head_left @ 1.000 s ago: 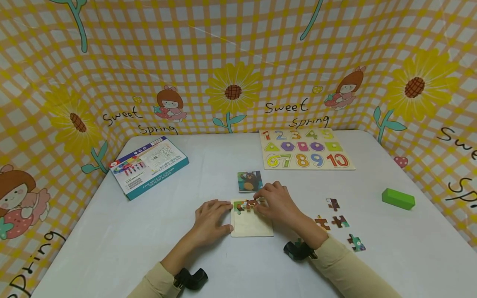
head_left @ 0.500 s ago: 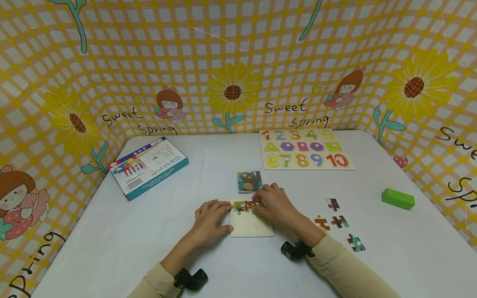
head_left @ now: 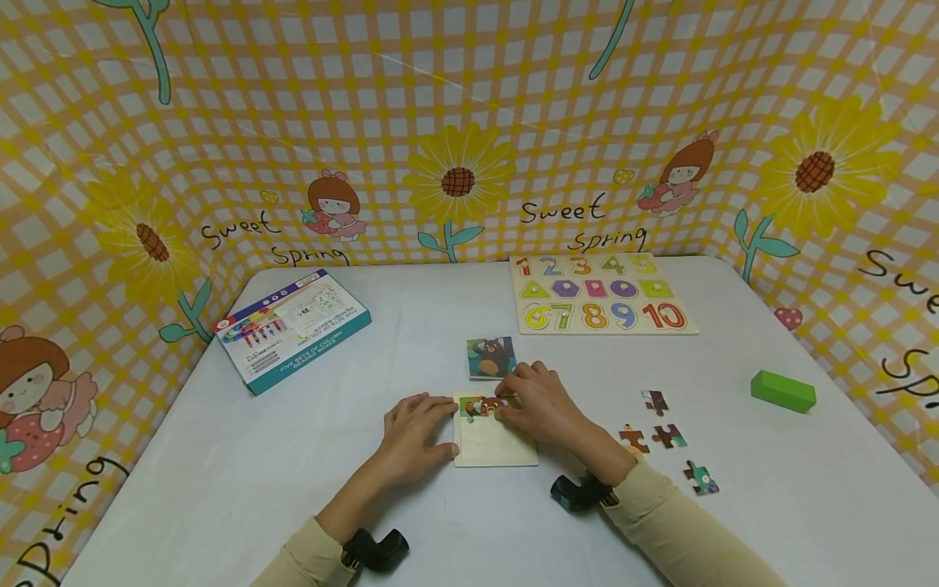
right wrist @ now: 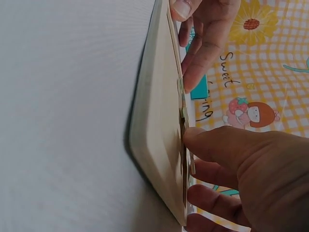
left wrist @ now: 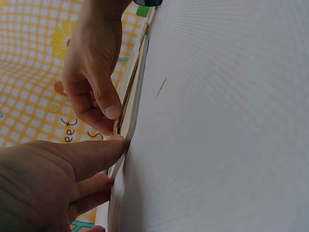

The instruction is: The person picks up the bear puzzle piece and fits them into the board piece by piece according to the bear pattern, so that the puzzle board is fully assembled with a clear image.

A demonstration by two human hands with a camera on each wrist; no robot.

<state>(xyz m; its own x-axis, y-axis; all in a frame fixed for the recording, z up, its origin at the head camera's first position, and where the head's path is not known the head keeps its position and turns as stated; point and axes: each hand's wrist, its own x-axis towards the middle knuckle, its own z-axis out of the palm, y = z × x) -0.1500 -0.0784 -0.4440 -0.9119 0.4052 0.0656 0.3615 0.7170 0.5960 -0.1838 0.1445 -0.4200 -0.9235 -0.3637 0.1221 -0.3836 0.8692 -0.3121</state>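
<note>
A square wooden puzzle tray [head_left: 495, 447] lies on the table in the head view. Along its far side are jigsaw pieces with a green corner and a brown bear's face [head_left: 490, 405]. My right hand [head_left: 544, 403] pinches a puzzle piece [right wrist: 192, 162] at the tray's far right part; the fingers hide most of it. My left hand [head_left: 416, 436] rests against the tray's left edge, fingers and thumb fairly straight and spread along it. In the left wrist view the left thumb [left wrist: 94, 157] touches the tray's rim. Just beyond the tray lies a square bear picture [head_left: 491, 359].
Several loose jigsaw pieces [head_left: 669, 436] lie to the right of the right wrist. Farther right is a green block [head_left: 783, 391]. A number and shape board [head_left: 605, 295] lies at the back right, a flat teal-and-white box [head_left: 295, 330] at the back left. A checked cloth [head_left: 462, 98] hangs behind.
My right hand has shifted slightly left and toward me, and the bear-face piece now sits flatter against its neighbour. My left hand has stayed at the tray's edge.
</note>
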